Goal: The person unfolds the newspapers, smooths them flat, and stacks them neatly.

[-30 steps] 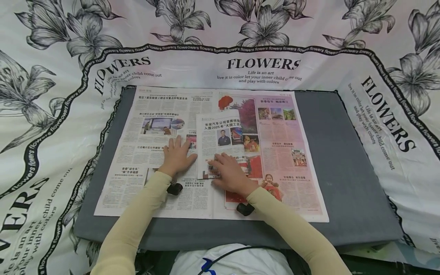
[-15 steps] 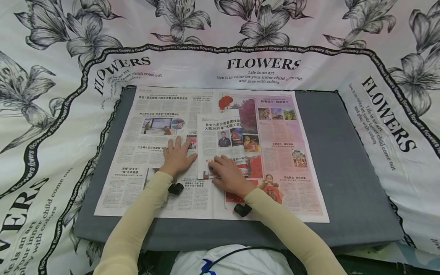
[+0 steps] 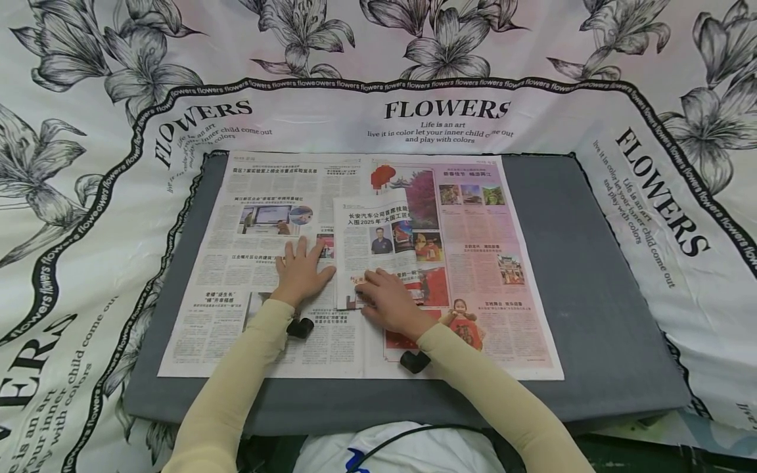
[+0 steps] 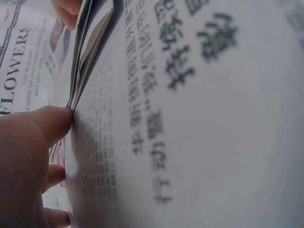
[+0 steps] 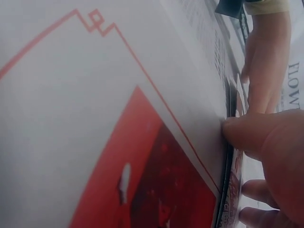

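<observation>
The right hand [image 3: 390, 302] lies palm down with its fingers lightly bent, resting on the lower part of a small folded newspaper [image 3: 357, 243], near that packet's five o'clock; in the right wrist view its thumb touches the paper's edge. The left hand [image 3: 300, 272] is spread wide and flat, fingers fanned, at the packet's eight to nine o'clock. Its thumb points toward the packet's side, and in the left wrist view the tip meets the layered folded edges.

The folded newspaper lies on a larger, spread newspaper [image 3: 201, 341], right of the left hand, with a small portrait photo [image 3: 381, 241] near its middle. Around it on the spread sheet, a red lantern picture [image 3: 382, 175] shows at twelve o'clock, a printed child in red [image 3: 466, 325] at four, and a photo of a screen [image 3: 271, 220] between nine and ten.

Behind the hands come black wrist cameras [image 3: 300, 328] and pale yellow sleeves [image 3: 503, 401]. Farther out, the dark gray tabletop [image 3: 591, 276] borders the spread newspaper, widest at three o'clock. A white lily-print drape [image 3: 319, 112] lettered "FLOWERS" surrounds it from nine through twelve to three. At six o'clock, a black cable [image 3: 408, 431] crosses a white garment [image 3: 396, 453].
</observation>
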Demonstrator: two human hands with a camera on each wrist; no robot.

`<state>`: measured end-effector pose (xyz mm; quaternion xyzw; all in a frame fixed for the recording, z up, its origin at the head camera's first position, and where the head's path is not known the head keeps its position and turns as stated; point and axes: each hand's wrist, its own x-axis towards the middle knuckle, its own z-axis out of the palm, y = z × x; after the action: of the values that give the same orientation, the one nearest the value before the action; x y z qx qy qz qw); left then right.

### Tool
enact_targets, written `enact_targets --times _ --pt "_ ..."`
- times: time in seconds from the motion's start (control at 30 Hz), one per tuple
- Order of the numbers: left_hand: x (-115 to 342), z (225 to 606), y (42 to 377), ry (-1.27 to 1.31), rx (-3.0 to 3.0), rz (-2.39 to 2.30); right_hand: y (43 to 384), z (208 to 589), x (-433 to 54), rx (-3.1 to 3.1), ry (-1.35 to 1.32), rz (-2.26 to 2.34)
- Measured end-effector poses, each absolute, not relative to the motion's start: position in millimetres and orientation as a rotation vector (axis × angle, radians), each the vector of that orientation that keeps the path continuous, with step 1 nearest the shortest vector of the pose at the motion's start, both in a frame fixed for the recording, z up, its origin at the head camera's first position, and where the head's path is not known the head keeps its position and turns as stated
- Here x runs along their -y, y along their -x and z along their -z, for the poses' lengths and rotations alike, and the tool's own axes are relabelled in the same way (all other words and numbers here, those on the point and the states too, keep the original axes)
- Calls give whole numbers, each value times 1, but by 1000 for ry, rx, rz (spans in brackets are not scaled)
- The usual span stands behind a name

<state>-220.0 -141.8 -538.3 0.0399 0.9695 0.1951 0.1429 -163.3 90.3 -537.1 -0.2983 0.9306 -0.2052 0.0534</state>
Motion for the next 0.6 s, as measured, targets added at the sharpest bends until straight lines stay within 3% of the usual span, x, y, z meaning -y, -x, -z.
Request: enact_targets --times 0.6 --pt "141 541 219 -113 -2806 -541 165 530 -92 -2737 886 805"
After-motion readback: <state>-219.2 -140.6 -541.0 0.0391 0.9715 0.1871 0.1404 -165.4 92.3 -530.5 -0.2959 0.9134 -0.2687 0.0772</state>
